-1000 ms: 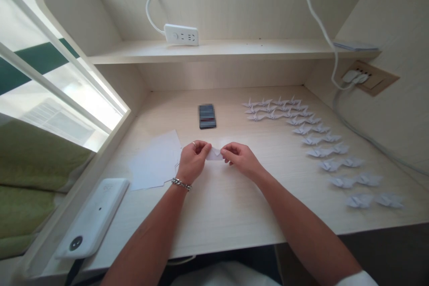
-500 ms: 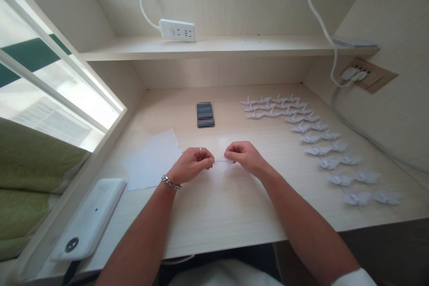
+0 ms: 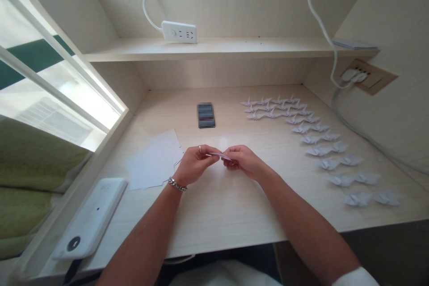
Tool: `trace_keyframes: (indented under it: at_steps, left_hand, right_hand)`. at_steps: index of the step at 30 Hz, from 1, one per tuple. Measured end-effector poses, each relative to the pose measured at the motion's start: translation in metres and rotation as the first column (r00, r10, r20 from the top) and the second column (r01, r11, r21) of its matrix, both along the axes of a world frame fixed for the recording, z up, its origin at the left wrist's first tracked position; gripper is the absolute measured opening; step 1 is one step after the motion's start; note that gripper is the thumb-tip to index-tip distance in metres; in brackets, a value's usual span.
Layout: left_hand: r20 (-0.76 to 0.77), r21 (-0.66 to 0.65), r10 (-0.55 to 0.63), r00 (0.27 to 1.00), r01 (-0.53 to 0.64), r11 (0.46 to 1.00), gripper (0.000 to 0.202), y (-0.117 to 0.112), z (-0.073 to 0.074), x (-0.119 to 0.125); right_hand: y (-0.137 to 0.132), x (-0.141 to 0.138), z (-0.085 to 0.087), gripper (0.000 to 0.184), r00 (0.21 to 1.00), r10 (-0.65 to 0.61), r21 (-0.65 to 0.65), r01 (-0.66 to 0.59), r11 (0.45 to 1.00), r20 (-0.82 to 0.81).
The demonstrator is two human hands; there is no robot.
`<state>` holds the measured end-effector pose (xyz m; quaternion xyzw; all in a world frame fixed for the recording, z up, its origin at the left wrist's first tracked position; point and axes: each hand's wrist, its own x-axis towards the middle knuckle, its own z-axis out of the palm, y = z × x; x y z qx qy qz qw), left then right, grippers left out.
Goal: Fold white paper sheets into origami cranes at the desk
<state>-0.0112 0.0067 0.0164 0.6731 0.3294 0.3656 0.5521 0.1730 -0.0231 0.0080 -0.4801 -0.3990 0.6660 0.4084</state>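
Between my two hands, just above the middle of the desk, is a small piece of folded white paper [image 3: 221, 156], seen nearly edge-on. My left hand [image 3: 197, 161], with a ring and a chain bracelet, pinches its left end between thumb and fingers. On the other end my right hand [image 3: 244, 159] is closed, its fingertips curled under the paper. The fingers cover much of the paper, so its fold shape is hard to make out. Left of my left hand lies a spread of white paper sheets [image 3: 152, 161].
Rows of folded white paper cranes [image 3: 311, 137] run along the desk's right side. A dark phone-like item [image 3: 205, 115], pixelated, lies behind my hands. A long white device [image 3: 92, 219] stands at the left edge. A power strip [image 3: 179, 32] sits on the shelf [image 3: 228, 47].
The folded paper has been lifted and tilted from lying flat-facing to nearly edge-on. My left hand has moved right, and both hands are closer together.
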Motion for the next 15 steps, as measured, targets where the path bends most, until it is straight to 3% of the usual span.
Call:
trace_keyframes:
  at_steps: [4, 9, 15]
  left_hand:
    - [-0.128, -0.076, 0.101, 0.987, -0.112, 0.991, 0.021, 0.005, 0.0, -0.004]
    - [-0.162, -0.09, 0.092, 0.982, -0.107, 0.99, 0.023, 0.005, 0.002, -0.004]
    - [-0.136, -0.115, 0.099, 0.986, -0.115, 0.987, 0.021, 0.002, 0.009, -0.002]
  right_hand:
    - [0.001, 0.001, -0.002, 0.034, 0.995, -0.054, 0.126, 0.043, 0.991, 0.084]
    - [0.002, -0.003, -0.009, 0.029, 0.985, -0.073, 0.334, 0.016, 0.942, 0.157]
    - [0.0, -0.002, -0.009, 0.025, 0.968, -0.112, 0.338, 0.032, 0.941, 0.222]
